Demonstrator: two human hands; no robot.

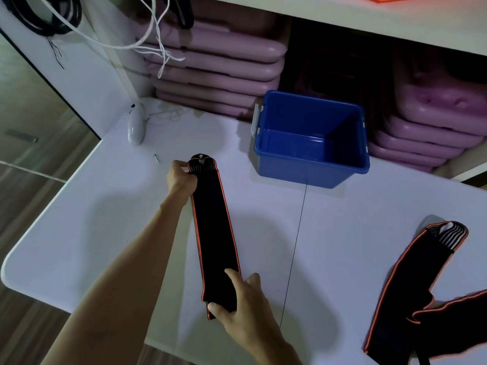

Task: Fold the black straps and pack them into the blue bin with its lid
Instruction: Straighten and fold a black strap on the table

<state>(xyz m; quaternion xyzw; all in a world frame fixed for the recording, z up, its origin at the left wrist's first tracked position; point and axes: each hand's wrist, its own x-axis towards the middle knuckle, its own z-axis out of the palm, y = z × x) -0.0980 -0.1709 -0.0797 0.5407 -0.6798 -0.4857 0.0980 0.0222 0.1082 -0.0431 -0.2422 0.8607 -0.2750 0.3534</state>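
A long black strap with orange edges (214,227) lies stretched along the white table (105,219). My left hand (181,176) grips its far looped end. My right hand (243,302) pinches its near end, thumb under and fingers on top. An open blue bin (311,164) stands on the table behind and to the right of the strap, with nothing in it. More black straps with orange edges (411,285) lie loose at the table's right edge. I see no lid.
Stacks of pink trays (218,67) fill the shelf behind the bin, with further pink trays (427,133) on the right. A white mouse (136,127) and a small screw (156,158) lie at the far left. White and black cables (147,35) hang above.
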